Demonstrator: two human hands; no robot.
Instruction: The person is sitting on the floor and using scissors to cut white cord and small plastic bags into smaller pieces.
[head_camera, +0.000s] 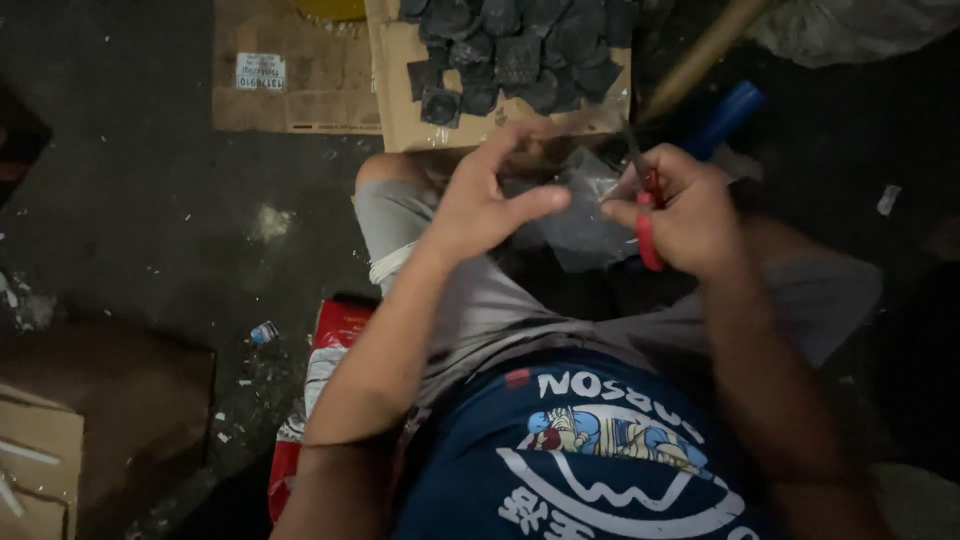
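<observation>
Head view: left hand (480, 205) pinches clear plastic bag (585, 225); right hand (690, 215) holds red scissors (648, 215).

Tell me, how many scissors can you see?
1. The red-handled scissors are in the right hand, beside the clear plastic bag that the left hand touches. Others may be hidden in the dark.

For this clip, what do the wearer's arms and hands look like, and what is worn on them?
Both forearms are bare, with no sleeves reaching into view. The left hand and right hand wear no gloves, and no watch, ring or wristband shows in the dim light. Lower down is a navy shirt with white and pale blue print, above grey shorts.
</observation>
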